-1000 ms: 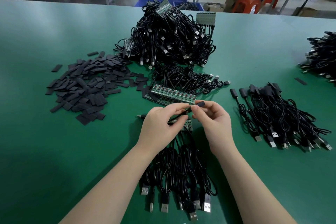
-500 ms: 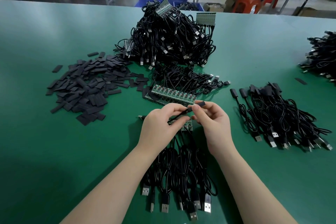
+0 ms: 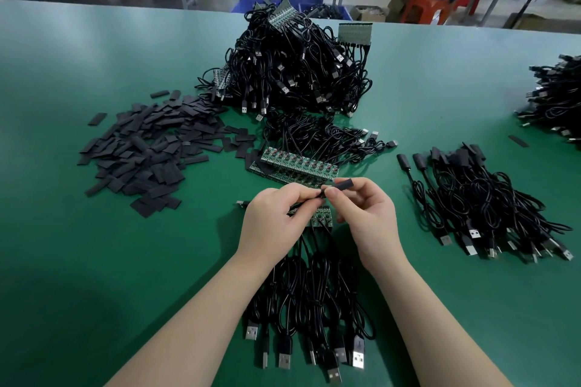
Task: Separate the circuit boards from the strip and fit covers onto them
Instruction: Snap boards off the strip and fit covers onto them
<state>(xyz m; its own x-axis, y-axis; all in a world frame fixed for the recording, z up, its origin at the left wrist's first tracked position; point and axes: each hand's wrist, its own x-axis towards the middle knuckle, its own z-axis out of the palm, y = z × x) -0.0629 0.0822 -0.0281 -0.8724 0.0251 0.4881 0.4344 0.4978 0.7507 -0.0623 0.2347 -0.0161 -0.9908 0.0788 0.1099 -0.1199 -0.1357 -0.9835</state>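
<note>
Two hands: left hand [image 3: 276, 220] pinches cable end, right hand [image 3: 366, 214] pinches one black cover [image 3: 341, 184]; two board strips [image 3: 298, 168] beyond.

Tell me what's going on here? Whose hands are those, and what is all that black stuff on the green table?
The camera sits on a person's head and looks down, so these are that person's own hands. The left hand and right hand pinch a small black cover on the end of a cable. On the green table lie loose flat covers, a big heap of cables, a green strip of circuit boards, and cables already covered on the right.
</note>
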